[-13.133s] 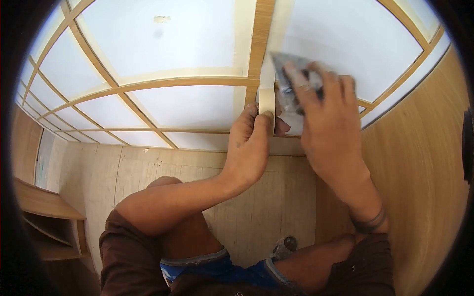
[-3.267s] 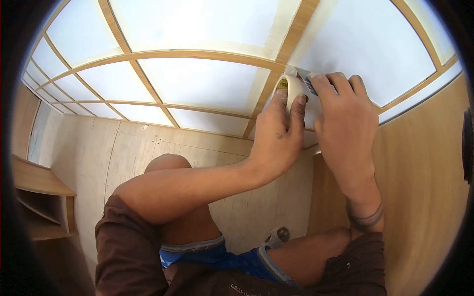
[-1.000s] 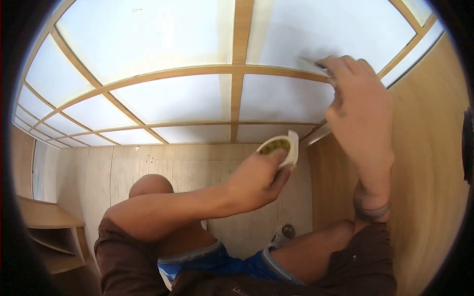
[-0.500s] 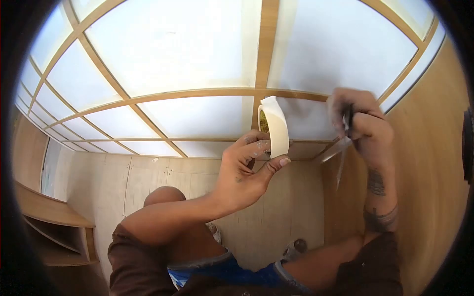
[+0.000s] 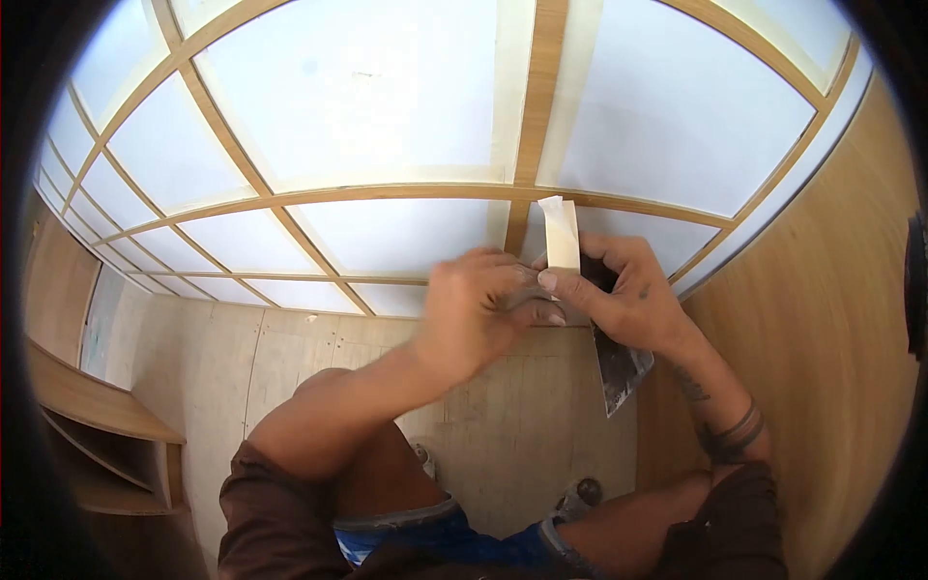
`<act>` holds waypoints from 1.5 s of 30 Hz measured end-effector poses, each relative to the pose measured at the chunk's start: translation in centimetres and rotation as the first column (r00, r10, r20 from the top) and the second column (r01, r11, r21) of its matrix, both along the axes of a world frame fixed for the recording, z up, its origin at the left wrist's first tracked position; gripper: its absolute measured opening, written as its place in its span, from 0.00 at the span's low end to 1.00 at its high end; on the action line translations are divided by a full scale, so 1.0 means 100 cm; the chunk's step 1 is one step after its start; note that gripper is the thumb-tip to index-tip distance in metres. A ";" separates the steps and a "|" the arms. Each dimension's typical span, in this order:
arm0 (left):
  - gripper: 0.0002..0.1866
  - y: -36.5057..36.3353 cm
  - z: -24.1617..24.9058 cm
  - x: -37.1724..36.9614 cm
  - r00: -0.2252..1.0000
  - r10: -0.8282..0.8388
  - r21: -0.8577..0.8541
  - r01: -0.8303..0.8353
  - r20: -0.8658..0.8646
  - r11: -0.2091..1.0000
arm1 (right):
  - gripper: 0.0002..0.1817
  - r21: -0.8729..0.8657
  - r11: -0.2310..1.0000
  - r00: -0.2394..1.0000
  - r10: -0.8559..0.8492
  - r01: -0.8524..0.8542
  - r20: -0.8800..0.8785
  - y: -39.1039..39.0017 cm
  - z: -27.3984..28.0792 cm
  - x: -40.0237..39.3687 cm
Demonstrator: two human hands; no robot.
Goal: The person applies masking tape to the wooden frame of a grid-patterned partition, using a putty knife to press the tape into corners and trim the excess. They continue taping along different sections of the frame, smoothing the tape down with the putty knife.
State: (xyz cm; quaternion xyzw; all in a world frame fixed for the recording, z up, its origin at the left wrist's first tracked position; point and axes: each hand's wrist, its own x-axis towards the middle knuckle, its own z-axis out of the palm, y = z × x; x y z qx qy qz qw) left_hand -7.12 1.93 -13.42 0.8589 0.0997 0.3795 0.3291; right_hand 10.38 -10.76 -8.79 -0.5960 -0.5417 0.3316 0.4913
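A roll of cream masking tape point(image 5: 562, 237), seen edge-on with a loose end at its top, is pinched between the thumb and fingers of my right hand point(image 5: 619, 295). The same hand also holds a dark, flat-bladed scraper point(image 5: 621, 372), whose blade points down below the palm. Close against the roll on its left is my left hand point(image 5: 488, 304), slightly blurred, with its thumb and fingers drawn together at the lower edge of the tape. Whether anything is between those fingertips is hidden.
A wooden lattice point(image 5: 387, 193) with white panels rises in front. Pale tape strips line some panel edges. A wooden panel point(image 5: 812, 358) stands on the right, open shelving point(image 5: 106, 406) on the left. Pale floorboards point(image 5: 483, 406) lie below.
The tape roll has passed from my left hand to my right, which came in from the right with the scraper. My left hand has shifted slightly left of the roll.
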 end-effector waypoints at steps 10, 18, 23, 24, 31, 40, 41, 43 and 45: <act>0.20 0.026 0.034 -0.006 0.997 -0.071 -0.563 0.065 0.012 0.824 | 0.12 -0.090 0.994 0.996 0.072 -0.067 0.054 -0.002 -0.002 -0.003; 0.09 0.027 0.030 -0.010 0.989 -0.148 -0.615 0.118 0.002 0.780 | 0.10 -0.057 0.994 0.993 0.101 -0.098 0.058 0.002 -0.006 -0.008; 0.07 0.027 0.028 -0.012 0.987 -0.151 -0.590 0.149 0.046 0.793 | 0.11 -0.097 0.989 0.993 0.117 -0.114 0.032 0.007 -0.008 -0.010; 0.07 0.026 0.027 -0.012 0.988 -0.142 -0.600 0.152 0.064 0.786 | 0.11 -0.099 0.988 0.992 0.119 -0.115 0.032 0.008 -0.007 -0.011; 0.02 0.016 0.009 -0.008 0.979 -0.014 -0.085 0.032 0.205 0.996 | 0.10 0.007 0.992 0.978 0.121 -0.123 0.169 0.007 -0.006 -0.013; 0.10 -0.003 0.012 0.019 0.939 0.179 -0.056 -0.169 0.294 0.984 | 0.14 0.221 0.969 0.659 -0.239 0.114 0.713 -0.009 -0.010 -0.017; 0.11 -0.004 0.011 0.023 0.932 0.203 0.028 -0.221 0.300 0.975 | 0.14 0.234 0.964 0.661 -0.256 0.124 0.705 -0.012 -0.010 -0.015; 0.13 -0.010 0.013 0.032 0.930 0.202 0.106 -0.244 0.306 0.964 | 0.14 0.179 0.970 0.756 -0.241 0.165 0.608 -0.019 -0.011 -0.011; 0.14 -0.016 0.019 0.041 0.928 0.196 0.192 -0.265 0.316 0.945 | 0.17 0.222 0.953 0.756 -0.299 0.205 0.582 -0.025 -0.020 -0.005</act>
